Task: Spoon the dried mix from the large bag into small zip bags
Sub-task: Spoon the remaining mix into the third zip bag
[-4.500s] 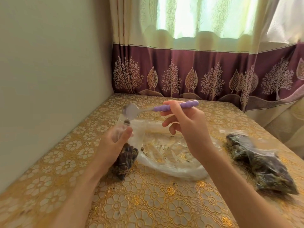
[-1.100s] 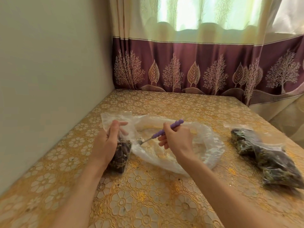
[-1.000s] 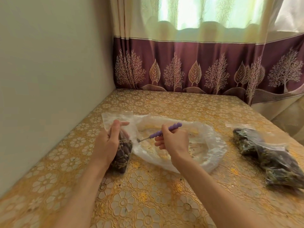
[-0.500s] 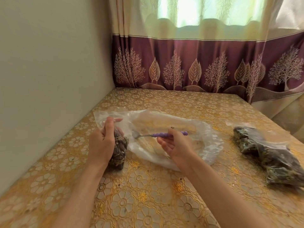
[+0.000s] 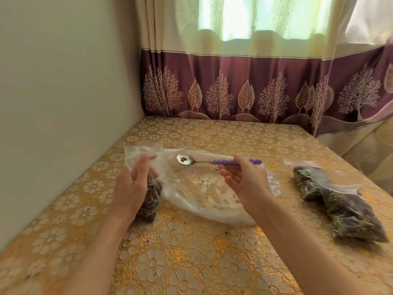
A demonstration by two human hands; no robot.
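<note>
**Table layout, corner by the window**

Table set into the corner: wall on its left, curtain behind. Large bag lies flat at the table's middle. Small zip bag stands just left of it, touching its edge, in the left hand. Spoon held level above the large bag by the right hand, bowl end toward the small bag, a little dried mix in the bowl. Two filled bags lie well apart on the right.
</note>
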